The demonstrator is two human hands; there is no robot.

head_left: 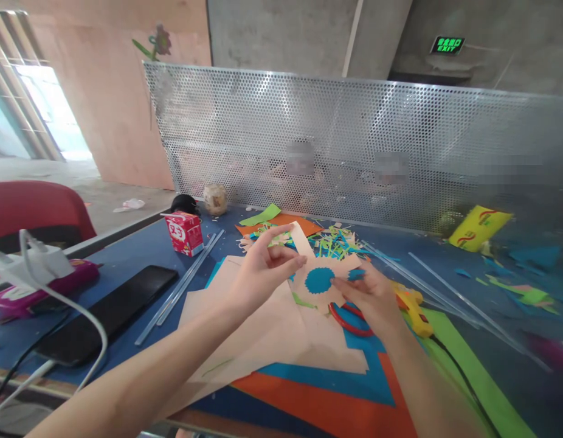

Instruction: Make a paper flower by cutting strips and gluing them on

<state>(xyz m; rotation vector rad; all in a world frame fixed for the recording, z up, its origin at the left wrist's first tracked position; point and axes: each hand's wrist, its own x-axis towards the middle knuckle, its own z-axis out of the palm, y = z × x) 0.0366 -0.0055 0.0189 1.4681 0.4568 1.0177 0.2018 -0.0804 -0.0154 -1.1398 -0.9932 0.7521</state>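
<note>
Pale peach paper cut-out with petal-like lobes (327, 299) is held up in the middle of the scene, above the tabletop.

Largest is the upright perforated metal screen (272, 115) along the far side. The dark blue tabletop (245, 226) spreads in front of it. Flat pale peach paper sheets (258, 331) lie near the middle, overlapping a bright blue sheet (345, 380) and an orange sheet (304, 404); a long light green sheet (484, 389) lies to the near right.

The right hand (373, 295) grips the cut-out's right side, thumb by the disc. The left hand (263, 267) has its fingers bent at a narrow peach paper strip (302, 241); whether they pinch it, I cannot tell.

A black phone (112, 310) rests at left, and a yellow glue gun (413, 311) lies just right of the right hand. Smaller are the red-and-white carton (185, 234) at far left, the toothed blue disc (319, 280) on the cut-out, and thin paper scraps (337, 243) beyond the hands.
</note>
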